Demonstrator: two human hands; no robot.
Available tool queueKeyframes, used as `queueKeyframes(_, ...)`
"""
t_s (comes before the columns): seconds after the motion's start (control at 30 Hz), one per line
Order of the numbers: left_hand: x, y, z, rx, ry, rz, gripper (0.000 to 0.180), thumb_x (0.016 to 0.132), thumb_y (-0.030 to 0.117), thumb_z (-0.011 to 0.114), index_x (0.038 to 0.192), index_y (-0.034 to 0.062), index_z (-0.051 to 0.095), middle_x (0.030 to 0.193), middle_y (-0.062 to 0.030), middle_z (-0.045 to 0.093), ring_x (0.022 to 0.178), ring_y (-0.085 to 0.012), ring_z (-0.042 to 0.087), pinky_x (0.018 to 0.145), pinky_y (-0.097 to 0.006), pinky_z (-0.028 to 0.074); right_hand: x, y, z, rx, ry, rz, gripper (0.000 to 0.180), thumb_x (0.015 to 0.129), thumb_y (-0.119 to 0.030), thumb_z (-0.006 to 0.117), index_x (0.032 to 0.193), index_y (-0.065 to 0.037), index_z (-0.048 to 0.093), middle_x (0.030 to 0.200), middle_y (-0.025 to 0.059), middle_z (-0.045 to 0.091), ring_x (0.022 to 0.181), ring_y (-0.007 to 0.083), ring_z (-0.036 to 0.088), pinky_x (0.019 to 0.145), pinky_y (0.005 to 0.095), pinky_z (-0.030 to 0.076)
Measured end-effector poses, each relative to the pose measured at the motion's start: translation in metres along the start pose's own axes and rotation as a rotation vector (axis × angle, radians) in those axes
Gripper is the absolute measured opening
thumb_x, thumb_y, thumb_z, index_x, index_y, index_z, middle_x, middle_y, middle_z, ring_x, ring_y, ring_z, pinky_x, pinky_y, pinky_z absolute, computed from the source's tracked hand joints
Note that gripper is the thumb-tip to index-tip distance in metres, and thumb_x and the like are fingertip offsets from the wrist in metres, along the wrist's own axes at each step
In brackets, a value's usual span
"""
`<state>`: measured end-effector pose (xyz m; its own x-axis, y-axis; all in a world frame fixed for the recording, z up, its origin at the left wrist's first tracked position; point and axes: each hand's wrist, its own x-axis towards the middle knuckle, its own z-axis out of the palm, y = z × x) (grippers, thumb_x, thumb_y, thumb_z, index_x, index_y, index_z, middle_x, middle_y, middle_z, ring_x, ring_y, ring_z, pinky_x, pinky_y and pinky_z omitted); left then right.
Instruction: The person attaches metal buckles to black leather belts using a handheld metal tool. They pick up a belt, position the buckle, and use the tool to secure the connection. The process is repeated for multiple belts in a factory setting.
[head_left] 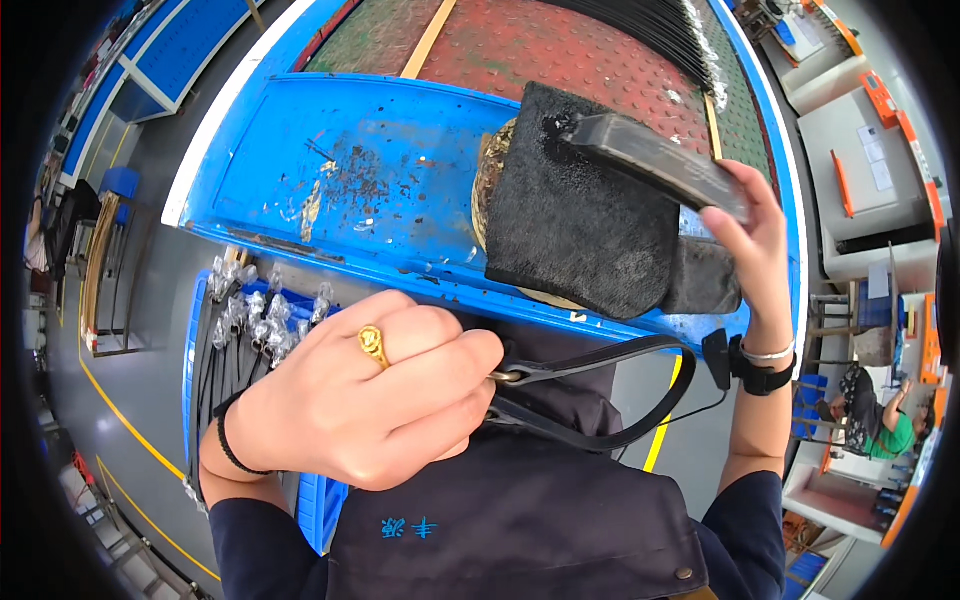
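My left hand [360, 400] is closed in front of my apron, the thumb and fingers pinching the end of a black leather strap [672, 395] beside a small metal ring [505, 377]. From there the strap curves in a loop to the right. Up on the blue bench my right hand [755, 235] grips one end of a long dark rectangular block [655, 160]. Its far end touches a black fuzzy cloth [585, 230], where a darker wet-looking patch shows. The cloth is draped over a round pad or tin, mostly hidden beneath it.
The blue bench [400, 180] is smeared with black stains. Several black straps with plastic-wrapped ends [260, 320] hang at its near left. A bundle of black strips [640, 35] lies at the back right on red textured matting [480, 60]. Another person [885, 420] is far right.
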<state>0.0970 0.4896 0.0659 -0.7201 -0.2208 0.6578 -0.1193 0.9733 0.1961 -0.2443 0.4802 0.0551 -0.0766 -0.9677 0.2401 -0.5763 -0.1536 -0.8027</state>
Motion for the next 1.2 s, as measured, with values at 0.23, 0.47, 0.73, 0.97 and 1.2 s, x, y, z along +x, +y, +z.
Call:
queueKeyframes(0.23,0.013,0.0,0.014,-0.162,-0.122,-0.041,0.014,0.057,0.008,0.063,0.067,0.0002,0.058,0.08,-0.0098,0.055,0.063,-0.0223,0.052,0.052,-0.031,0.044,-0.047,-0.01,-0.021,1.32,-0.092,-0.057,0.049,0.092,-0.033,0.045,0.125,0.003,0.044,0.129,0.021,0.046,0.116,0.034,0.049,0.087,0.042,0.05)
queueKeyframes(0.47,0.031,0.005,0.031,-0.23,-0.102,-0.029,0.014,0.056,0.007,0.062,0.067,0.0003,0.057,0.079,-0.0093,0.054,0.06,-0.0223,0.05,0.053,-0.031,0.044,-0.105,-0.044,0.014,0.552,0.489,0.101,0.09,0.065,-0.058,0.063,0.13,-0.005,0.031,0.104,0.0169,0.051,0.096,0.0225,0.051,0.084,0.0333,0.041)
queueKeyframes(0.73,0.04,0.012,0.037,-0.22,-0.119,-0.024,0.012,0.057,0.007,0.061,0.066,0.0001,0.056,0.077,-0.0092,0.054,0.059,-0.0216,0.049,0.051,-0.03,0.042,-0.112,-0.047,0.018,0.523,0.509,0.145,0.091,0.06,-0.062,0.066,0.129,-0.012,0.033,0.103,0.0153,0.051,0.093,0.0207,0.05,0.082,0.0342,0.042)
queueKeyframes(0.97,0.045,0.016,0.04,-0.219,-0.117,-0.025,0.013,0.056,0.007,0.061,0.065,0.0,0.056,0.075,-0.0092,0.053,0.058,-0.021,0.049,0.05,-0.031,0.041,-0.112,-0.045,0.016,0.522,0.491,0.156,0.092,0.059,-0.062,0.067,0.129,-0.013,0.034,0.102,0.0148,0.052,0.092,0.0202,0.05,0.08,0.0336,0.041)
queueKeyframes(1.2,0.046,0.017,0.041,-0.222,-0.128,-0.019,0.014,0.054,0.008,0.061,0.065,-0.0001,0.056,0.075,-0.0094,0.053,0.057,-0.0208,0.049,0.049,-0.031,0.041,-0.115,-0.046,0.016,0.493,0.534,0.163,0.094,0.057,-0.065,0.069,0.128,-0.013,0.035,0.1,0.0142,0.053,0.091,0.0196,0.05,0.08,0.033,0.041)
